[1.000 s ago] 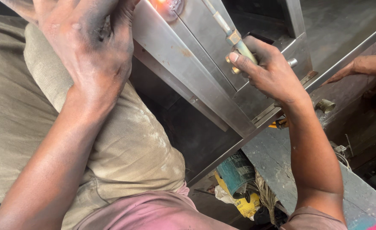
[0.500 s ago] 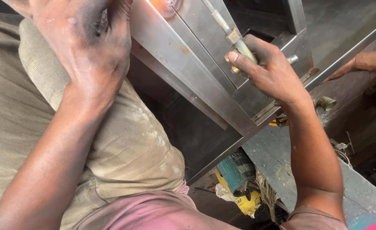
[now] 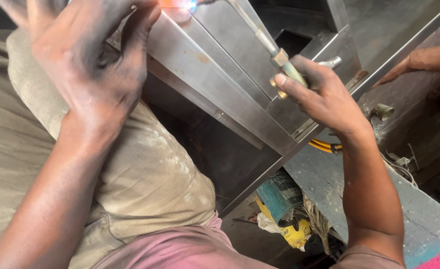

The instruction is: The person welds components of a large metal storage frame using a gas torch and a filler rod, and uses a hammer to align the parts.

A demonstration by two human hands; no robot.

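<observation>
My right hand (image 3: pixel 324 97) grips the handle of a gas torch (image 3: pixel 275 52). Its thin metal tube runs up and left to a bright orange-blue flame (image 3: pixel 177 6) at the top edge. The flame plays on the upper end of a stainless steel frame (image 3: pixel 215 84) that slants across the view. My left hand (image 3: pixel 93 65), dark with soot, is raised beside the flame with its fingers bent toward the steel edge. Whether those fingers pinch anything is hidden.
Another person's hand (image 3: pixel 419 62) rests on a steel bar at the right. Yellow hoses (image 3: pixel 322 146) run under my right wrist. A teal can (image 3: pixel 280 192), a yellow container (image 3: pixel 297 234) and a brush (image 3: pixel 317 224) lie below the frame. My khaki trouser leg (image 3: pixel 145 184) fills the left.
The view has shifted slightly, and my left hand has turned a little nearer the flame. My right hand keeps its grip on the torch.
</observation>
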